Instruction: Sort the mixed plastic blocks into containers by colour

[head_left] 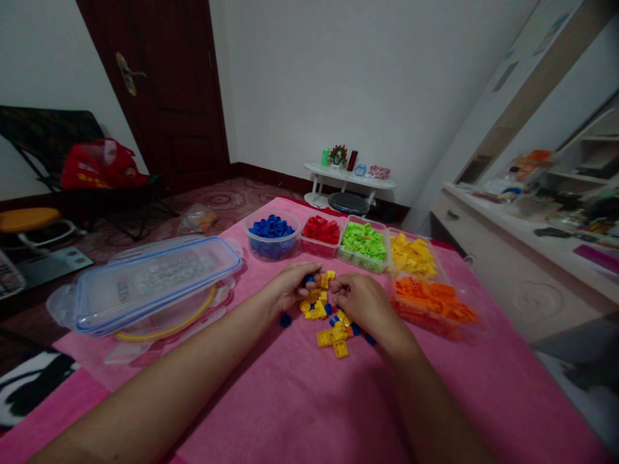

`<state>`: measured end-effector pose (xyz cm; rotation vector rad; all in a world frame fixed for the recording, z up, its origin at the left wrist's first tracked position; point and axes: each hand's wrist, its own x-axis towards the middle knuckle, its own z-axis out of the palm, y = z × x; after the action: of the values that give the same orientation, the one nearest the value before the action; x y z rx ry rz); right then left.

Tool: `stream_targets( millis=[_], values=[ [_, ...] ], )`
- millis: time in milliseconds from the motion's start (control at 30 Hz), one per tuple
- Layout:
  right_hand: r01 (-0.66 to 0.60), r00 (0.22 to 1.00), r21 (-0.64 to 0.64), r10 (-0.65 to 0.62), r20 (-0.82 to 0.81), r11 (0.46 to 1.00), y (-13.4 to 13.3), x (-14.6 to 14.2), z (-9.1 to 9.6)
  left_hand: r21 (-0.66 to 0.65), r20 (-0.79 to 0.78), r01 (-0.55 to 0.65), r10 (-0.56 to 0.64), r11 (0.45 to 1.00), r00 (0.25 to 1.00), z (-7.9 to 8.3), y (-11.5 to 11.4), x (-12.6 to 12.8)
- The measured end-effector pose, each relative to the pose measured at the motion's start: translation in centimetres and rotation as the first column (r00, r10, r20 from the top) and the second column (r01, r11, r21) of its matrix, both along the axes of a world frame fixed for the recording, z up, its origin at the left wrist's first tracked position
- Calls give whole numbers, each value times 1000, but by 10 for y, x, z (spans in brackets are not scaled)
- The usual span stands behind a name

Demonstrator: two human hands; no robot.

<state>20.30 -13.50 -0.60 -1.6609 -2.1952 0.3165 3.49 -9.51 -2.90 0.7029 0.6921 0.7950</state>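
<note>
In the head view my left hand (294,283) is curled over the pink cloth with a blue toy brick (308,279) between thumb and fingers. My right hand (360,298) hovers at the right side of a loose pile, its fingers bent together; whatever they pinch is hidden. Between and below the hands lies the pile of yellow toy bricks (316,308), mixed with a few blue and orange pieces. Nearer to me, several yellow bricks (338,338) lie joined or touching. A round dark blue piece (285,319) rests under my left wrist.
Behind the hands stand containers of blue (271,229), red (321,230), green (363,245), yellow (412,255) and orange bricks (435,299). Stacked clear lids (159,277) lie on the left of the pink-covered table (271,399). A white drawer cabinet (512,258) stands to the right.
</note>
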Motion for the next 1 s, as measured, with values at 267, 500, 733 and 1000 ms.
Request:
stream_targets(
  millis=[267, 500, 733, 1000],
  values=[
    [-46, 992, -76, 55, 112, 996, 1, -7, -14, 617, -567, 259, 191, 743, 801, 12, -6, -6],
    [44, 992, 36, -48, 118, 998, 7, 15, -9, 440, -897, 724, 299, 532, 326, 17, -27, -10],
    [90, 972, -39, -79, 223, 995, 3, 16, -16, 542, -815, 549, 559, 637, 156, 24, -23, -9],
    [80, 974, -52, -67, 218, 995, 4, 14, -11, 489, -824, 660, 551, 570, 133, 20, -14, -16]
  ],
)
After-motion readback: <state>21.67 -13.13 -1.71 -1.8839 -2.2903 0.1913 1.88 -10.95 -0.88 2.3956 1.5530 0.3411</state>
